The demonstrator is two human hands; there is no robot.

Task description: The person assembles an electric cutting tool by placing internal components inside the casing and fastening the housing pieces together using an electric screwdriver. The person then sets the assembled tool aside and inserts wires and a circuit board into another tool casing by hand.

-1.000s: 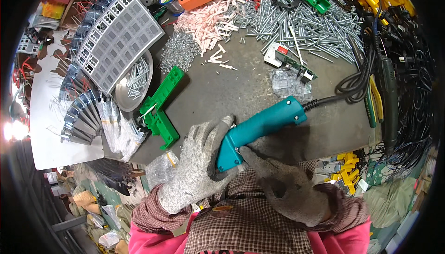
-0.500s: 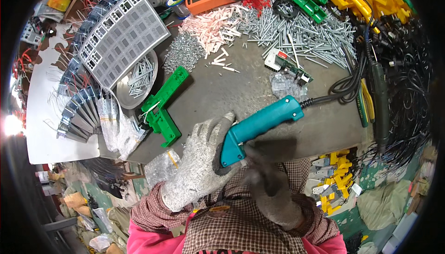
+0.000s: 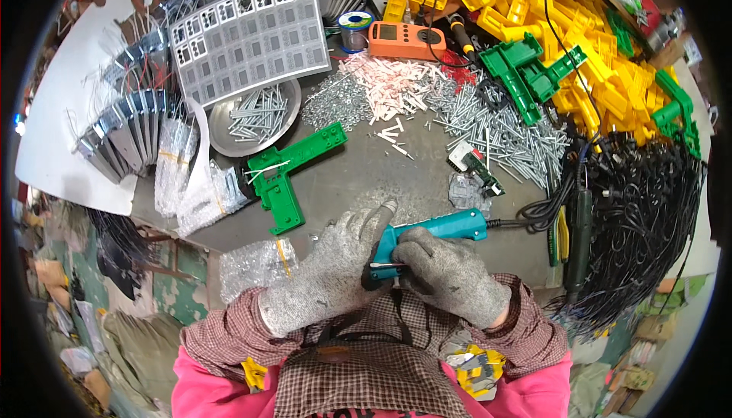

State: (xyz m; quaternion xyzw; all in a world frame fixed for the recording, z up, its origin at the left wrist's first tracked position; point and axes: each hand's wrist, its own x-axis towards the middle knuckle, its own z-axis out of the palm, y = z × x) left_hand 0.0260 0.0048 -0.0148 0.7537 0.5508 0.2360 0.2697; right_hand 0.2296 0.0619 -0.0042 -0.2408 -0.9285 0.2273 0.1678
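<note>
A teal pistol-shaped tool housing with a black cable at its right end is held over the front of the bench. My gloved left hand is wrapped around its left end, thumb side against the shell. My gloved right hand is closed against the near side, fingers curled by the angled lower part. Those fingers hide much of the housing; whether they pinch a small piece I cannot make out. Left of it lies an open green housing half with white wire across it. Beyond the tool sit a small circuit board and clear plastic pieces.
A metal dish of screws sits partly beneath a label sheet. Piles of pale pink pieces and long screws lie farther back, near an orange meter. Yellow housings and black cables crowd the right.
My right hand has come up from below onto the teal housing and closed against it. The housing now sits more level. The whole view has shifted, showing more of the bench's far side.
</note>
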